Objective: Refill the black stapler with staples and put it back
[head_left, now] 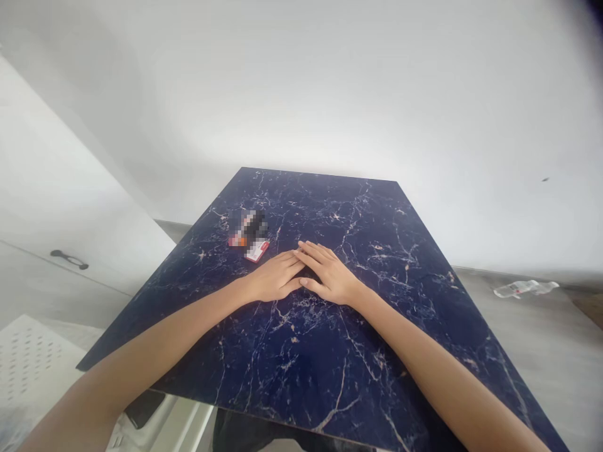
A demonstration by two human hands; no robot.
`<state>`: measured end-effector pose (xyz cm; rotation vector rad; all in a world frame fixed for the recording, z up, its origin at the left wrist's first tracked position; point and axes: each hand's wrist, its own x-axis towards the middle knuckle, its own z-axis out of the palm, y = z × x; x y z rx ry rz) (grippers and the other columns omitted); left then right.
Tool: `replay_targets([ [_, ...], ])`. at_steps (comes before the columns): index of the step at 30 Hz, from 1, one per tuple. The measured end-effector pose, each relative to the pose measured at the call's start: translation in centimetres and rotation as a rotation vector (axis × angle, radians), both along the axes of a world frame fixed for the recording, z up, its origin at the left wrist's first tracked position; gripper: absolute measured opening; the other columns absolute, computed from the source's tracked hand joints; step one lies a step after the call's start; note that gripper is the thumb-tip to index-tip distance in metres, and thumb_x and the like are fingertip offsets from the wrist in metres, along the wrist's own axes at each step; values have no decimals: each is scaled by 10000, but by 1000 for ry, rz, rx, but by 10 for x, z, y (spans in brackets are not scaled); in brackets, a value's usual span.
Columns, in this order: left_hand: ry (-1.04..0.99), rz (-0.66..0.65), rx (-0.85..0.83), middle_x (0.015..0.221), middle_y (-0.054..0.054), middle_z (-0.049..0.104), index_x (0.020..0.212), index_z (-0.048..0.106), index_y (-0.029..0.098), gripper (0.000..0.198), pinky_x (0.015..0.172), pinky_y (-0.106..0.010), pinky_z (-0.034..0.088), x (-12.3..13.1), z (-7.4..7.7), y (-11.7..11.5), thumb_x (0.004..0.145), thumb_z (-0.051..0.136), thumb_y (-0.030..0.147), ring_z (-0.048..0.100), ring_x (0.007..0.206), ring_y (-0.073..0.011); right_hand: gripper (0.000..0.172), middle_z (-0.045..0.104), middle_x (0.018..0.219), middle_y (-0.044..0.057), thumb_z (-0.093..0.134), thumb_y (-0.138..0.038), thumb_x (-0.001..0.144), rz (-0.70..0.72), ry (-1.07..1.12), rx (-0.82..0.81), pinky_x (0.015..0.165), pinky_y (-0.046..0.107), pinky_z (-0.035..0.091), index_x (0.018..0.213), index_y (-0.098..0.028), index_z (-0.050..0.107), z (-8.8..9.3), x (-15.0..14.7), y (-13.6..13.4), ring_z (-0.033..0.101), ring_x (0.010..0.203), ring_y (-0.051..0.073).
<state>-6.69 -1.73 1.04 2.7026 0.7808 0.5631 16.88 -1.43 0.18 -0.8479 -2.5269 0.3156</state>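
My left hand (279, 276) rests palm down on the dark blue marble-patterned table (292, 376), its fingers stretched toward the middle. Coming from the other side, my right hand (327, 273) lies flat with its fingertips over those of the left. The two thumbs meet at their tips, leaving a small gap of tabletop between the hands. Neither hand holds anything. Just beyond my left hand lies a small card-like item with a red and white edge (257, 251); most of its face is blurred by pixelation.
Behind the table rises a pale wall (330, 94). At left is a white door or panel with a dark handle (70, 258), and below it a white perforated chair (32, 358). A clear plastic bottle (522, 289) lies on the floor at right.
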Motion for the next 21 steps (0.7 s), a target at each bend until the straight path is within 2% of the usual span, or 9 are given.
replay_targets([
  [3,46,4,-25,1598,-120,525,1577,459,224,512,1290,-546,345,1,-2,1,1101,442,411,447,1527,-296,663,388,1688,107,441,-565,1079,19,-54,-38,1274,597,322,1672,-288,331,-2,0,2,349,1576,329],
  [6,80,6,-11,1620,-117,497,1567,476,228,495,1311,-549,306,-1,-6,2,1104,436,400,412,1549,-293,680,308,1719,118,402,-561,1091,18,-106,-54,1291,589,295,1686,-252,290,-2,1,1,285,1600,326],
  [11,90,-8,19,1610,-125,506,1553,498,229,490,1305,-567,316,-2,-8,4,1091,476,388,417,1543,-310,687,223,1738,132,402,-520,1098,-8,-144,-73,1318,583,239,1697,-220,253,-3,-2,-4,222,1616,320],
  [14,85,-10,20,1590,-126,529,1557,493,234,487,1286,-564,349,-1,-5,3,1085,484,354,446,1522,-311,683,250,1730,144,395,-516,1098,-23,-134,-72,1312,596,251,1692,-203,268,-5,-4,-4,234,1613,325],
  [21,16,-5,10,1489,-121,623,1525,536,246,461,1226,-547,430,-1,-1,1,1071,516,328,565,1409,-304,666,366,1690,163,409,-519,1092,-45,-80,-59,1301,569,303,1665,-186,343,-6,-2,-4,361,1571,314],
])
